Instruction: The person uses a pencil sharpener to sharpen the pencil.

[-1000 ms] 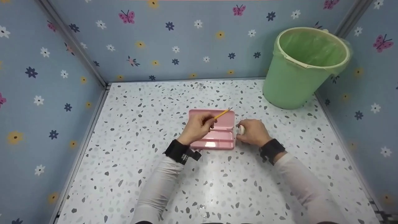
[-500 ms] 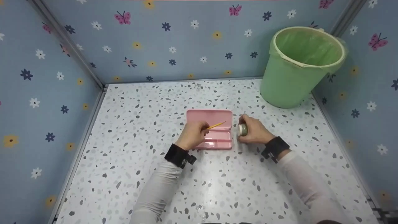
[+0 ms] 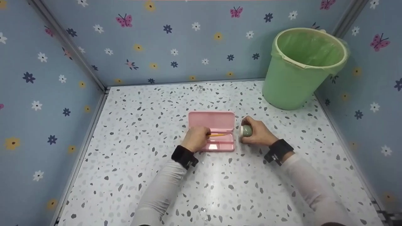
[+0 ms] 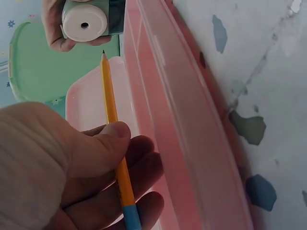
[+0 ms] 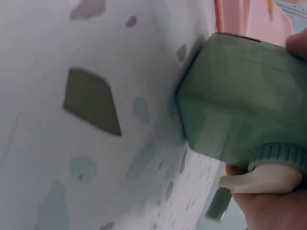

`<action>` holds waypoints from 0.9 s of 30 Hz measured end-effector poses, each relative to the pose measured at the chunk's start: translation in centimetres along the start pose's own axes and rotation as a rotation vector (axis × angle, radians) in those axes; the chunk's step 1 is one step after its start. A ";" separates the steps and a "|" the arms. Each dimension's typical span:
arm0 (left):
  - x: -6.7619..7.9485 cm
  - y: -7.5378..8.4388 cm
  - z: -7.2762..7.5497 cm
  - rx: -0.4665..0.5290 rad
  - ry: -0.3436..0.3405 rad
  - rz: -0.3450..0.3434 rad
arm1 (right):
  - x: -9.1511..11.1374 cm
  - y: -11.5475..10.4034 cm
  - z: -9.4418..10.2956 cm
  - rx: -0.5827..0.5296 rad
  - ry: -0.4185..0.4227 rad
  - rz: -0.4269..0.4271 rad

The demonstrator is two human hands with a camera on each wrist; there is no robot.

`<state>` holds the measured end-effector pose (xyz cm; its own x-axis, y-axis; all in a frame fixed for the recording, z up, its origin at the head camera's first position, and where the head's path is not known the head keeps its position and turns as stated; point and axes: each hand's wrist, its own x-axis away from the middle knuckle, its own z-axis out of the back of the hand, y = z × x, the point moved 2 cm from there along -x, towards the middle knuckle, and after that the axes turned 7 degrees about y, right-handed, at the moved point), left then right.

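Note:
Between thumb and fingers, my left hand [image 3: 197, 138] pinches a yellow pencil [image 4: 109, 93] with a blue end. Its sharpened tip points right, toward the white front hole of a green hand-crank pencil sharpener [image 3: 247, 130]; a gap shows between them. My right hand [image 3: 259, 133] grips the sharpener from its right side, on the table beside the pink case. In the right wrist view the crank [image 5: 261, 179] shows, cream with a green knob, close to the fingers. Under the left hand lies the opened pink pencil case [image 3: 226, 146], its left part hidden by that hand.
A green trash bin [image 3: 289, 84] with a clear liner stands at the back right corner. Blue flowered panels [image 3: 176, 40] border the speckled white table [image 3: 141, 125] at the back and both sides.
My left hand has lowered the pencil from over the case lid to over its compartments, levelling it toward the sharpener. My right hand has turned the sharpener, so more of its green body shows.

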<state>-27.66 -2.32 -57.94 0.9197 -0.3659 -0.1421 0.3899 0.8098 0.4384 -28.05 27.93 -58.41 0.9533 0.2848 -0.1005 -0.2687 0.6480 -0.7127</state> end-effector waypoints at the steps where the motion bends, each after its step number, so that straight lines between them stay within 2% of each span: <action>1: 0.0 0.0 -0.2 0.000 0.004 0.003 | 0.1 0.1 0.0 -0.012 -0.003 -0.003; 4: -0.1 -0.1 -0.7 -0.006 0.017 0.004 | 0.3 0.0 -0.1 -0.009 -0.011 -0.005; 11: -0.5 -0.7 -1.5 -0.108 0.029 -0.073 | 0.6 -0.4 -0.2 0.134 -0.033 0.013; 16: -0.8 -0.8 -1.7 -0.154 0.033 -0.101 | 0.9 -0.5 -0.1 0.186 -0.058 0.017; 21: -1.1 -0.9 -1.6 -0.129 -0.003 -0.084 | 1.1 -0.8 0.1 0.206 -0.079 -0.006; 27: -1.2 -0.8 -1.0 -0.094 -0.012 -0.047 | 0.8 -1.2 0.8 0.165 -0.081 -0.024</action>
<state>-29.00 -2.08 -59.03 0.8999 -0.4097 -0.1493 0.4357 0.8310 0.3460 -27.08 27.90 -57.10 0.9473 0.3196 -0.0235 -0.2711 0.7603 -0.5903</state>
